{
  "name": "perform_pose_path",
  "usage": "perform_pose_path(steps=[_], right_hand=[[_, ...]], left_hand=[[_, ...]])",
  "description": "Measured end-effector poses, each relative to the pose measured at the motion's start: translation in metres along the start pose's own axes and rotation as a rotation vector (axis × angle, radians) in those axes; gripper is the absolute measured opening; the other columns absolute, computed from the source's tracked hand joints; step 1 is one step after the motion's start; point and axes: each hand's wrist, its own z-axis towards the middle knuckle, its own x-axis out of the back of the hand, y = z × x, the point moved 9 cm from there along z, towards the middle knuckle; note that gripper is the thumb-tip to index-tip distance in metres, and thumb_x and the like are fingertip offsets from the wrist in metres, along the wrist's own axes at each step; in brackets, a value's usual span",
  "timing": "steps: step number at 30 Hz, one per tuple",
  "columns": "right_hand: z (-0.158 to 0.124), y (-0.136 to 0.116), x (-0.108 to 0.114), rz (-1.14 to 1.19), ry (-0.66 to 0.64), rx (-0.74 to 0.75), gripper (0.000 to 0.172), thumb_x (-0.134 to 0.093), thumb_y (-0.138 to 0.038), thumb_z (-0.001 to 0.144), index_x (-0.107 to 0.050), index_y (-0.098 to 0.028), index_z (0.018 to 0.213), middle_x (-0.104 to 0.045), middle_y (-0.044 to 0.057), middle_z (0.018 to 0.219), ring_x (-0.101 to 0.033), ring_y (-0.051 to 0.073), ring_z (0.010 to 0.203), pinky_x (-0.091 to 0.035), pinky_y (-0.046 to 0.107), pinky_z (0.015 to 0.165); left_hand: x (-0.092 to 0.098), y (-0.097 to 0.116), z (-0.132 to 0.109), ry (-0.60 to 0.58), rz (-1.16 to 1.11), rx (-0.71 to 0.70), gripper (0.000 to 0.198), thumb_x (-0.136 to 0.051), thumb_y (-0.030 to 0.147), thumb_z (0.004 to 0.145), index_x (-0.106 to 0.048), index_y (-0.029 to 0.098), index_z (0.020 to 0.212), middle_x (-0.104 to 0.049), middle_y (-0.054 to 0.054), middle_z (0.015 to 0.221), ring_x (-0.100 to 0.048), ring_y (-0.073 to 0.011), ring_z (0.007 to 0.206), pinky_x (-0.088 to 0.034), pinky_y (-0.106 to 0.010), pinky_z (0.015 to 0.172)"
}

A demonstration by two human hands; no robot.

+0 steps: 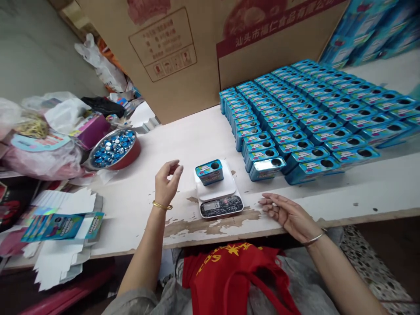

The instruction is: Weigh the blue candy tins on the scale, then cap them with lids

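Note:
A small blue tin (210,172) with a dark round spot on its lid stands upright on a white kitchen scale (218,192). Digits show on the scale's black display panel. My left hand (168,181) hovers just left of the tin, thumb and curled fingers apart, holding nothing I can see and not touching the tin. To the right of the scale, near the table's front edge, my right hand (285,214) is open with its palm turned up and loosely bent fingers. Closest beyond it are rows of matching blue tins (305,148).
A metal bowl (114,148) of blue-wrapped sweets sits at the left, beside plastic bags (42,148). Flat printed cartons (62,225) lie at the front left. A large cardboard box (183,52) stands along the back. Wrapped blue packs (364,33) are stacked at the far right.

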Motion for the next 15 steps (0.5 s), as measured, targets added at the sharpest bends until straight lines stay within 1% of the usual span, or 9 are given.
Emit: perform_pose_path(steps=[3, 4, 6, 8, 10, 13, 15], right_hand=[[-0.001, 0.002, 0.0, -0.017, -0.018, -0.011, 0.03, -0.073, -0.028, 0.071, -0.066, -0.018, 0.098, -0.069, 0.011, 0.104, -0.066, 0.019, 0.092, -0.054, 0.027, 0.075], [-0.001, 0.003, 0.0, -0.022, -0.021, -0.016, 0.03, -0.073, -0.028, 0.071, -0.065, -0.018, 0.099, -0.069, 0.011, 0.105, -0.065, 0.02, 0.097, -0.053, 0.027, 0.079], [0.0, 0.004, 0.002, -0.036, -0.016, -0.023, 0.031, -0.073, -0.03, 0.072, -0.065, -0.018, 0.099, -0.07, 0.012, 0.104, -0.065, 0.02, 0.1, -0.052, 0.029, 0.084], [0.001, 0.005, 0.004, -0.054, -0.003, -0.024, 0.03, -0.072, -0.033, 0.073, -0.065, -0.018, 0.098, -0.071, 0.012, 0.101, -0.066, 0.02, 0.097, -0.053, 0.03, 0.085], [0.002, 0.006, 0.006, -0.068, 0.012, -0.022, 0.03, -0.073, -0.035, 0.073, -0.065, -0.018, 0.096, -0.072, 0.012, 0.096, -0.067, 0.02, 0.092, -0.054, 0.031, 0.082], [0.003, 0.008, 0.009, -0.078, 0.047, -0.015, 0.031, -0.075, -0.036, 0.07, -0.066, -0.017, 0.092, -0.072, 0.011, 0.089, -0.069, 0.02, 0.085, -0.056, 0.028, 0.076], [0.002, 0.009, 0.01, -0.077, 0.068, -0.01, 0.032, -0.077, -0.036, 0.067, -0.067, -0.017, 0.09, -0.072, 0.011, 0.09, -0.069, 0.02, 0.086, -0.056, 0.026, 0.074]], left_hand=[[0.006, -0.037, -0.017, 0.029, -0.098, 0.158, 0.034, -0.056, 0.044, 0.082, -0.062, 0.016, 0.101, -0.066, -0.005, 0.088, -0.064, -0.0148, 0.08, -0.052, -0.029, 0.077], [0.005, -0.046, -0.023, 0.024, -0.122, 0.191, 0.034, -0.057, 0.044, 0.082, -0.063, 0.016, 0.1, -0.067, -0.004, 0.087, -0.064, -0.0147, 0.079, -0.053, -0.028, 0.077], [0.002, -0.06, -0.034, 0.008, -0.152, 0.239, 0.033, -0.058, 0.043, 0.081, -0.063, 0.016, 0.098, -0.067, -0.004, 0.085, -0.065, -0.0147, 0.078, -0.054, -0.028, 0.075], [-0.003, -0.068, -0.041, -0.005, -0.168, 0.266, 0.032, -0.059, 0.043, 0.08, -0.063, 0.016, 0.098, -0.067, -0.004, 0.084, -0.065, -0.015, 0.077, -0.054, -0.028, 0.073], [-0.007, -0.072, -0.046, -0.017, -0.178, 0.278, 0.032, -0.059, 0.043, 0.08, -0.063, 0.016, 0.098, -0.067, -0.004, 0.085, -0.066, -0.0153, 0.077, -0.055, -0.028, 0.072], [-0.014, -0.075, -0.05, -0.033, -0.184, 0.274, 0.031, -0.059, 0.042, 0.08, -0.064, 0.017, 0.097, -0.067, -0.004, 0.086, -0.066, -0.0151, 0.078, -0.055, -0.029, 0.075], [-0.018, -0.075, -0.052, -0.039, -0.195, 0.266, 0.03, -0.059, 0.041, 0.08, -0.064, 0.017, 0.097, -0.067, -0.004, 0.087, -0.065, -0.0149, 0.078, -0.054, -0.029, 0.077]])
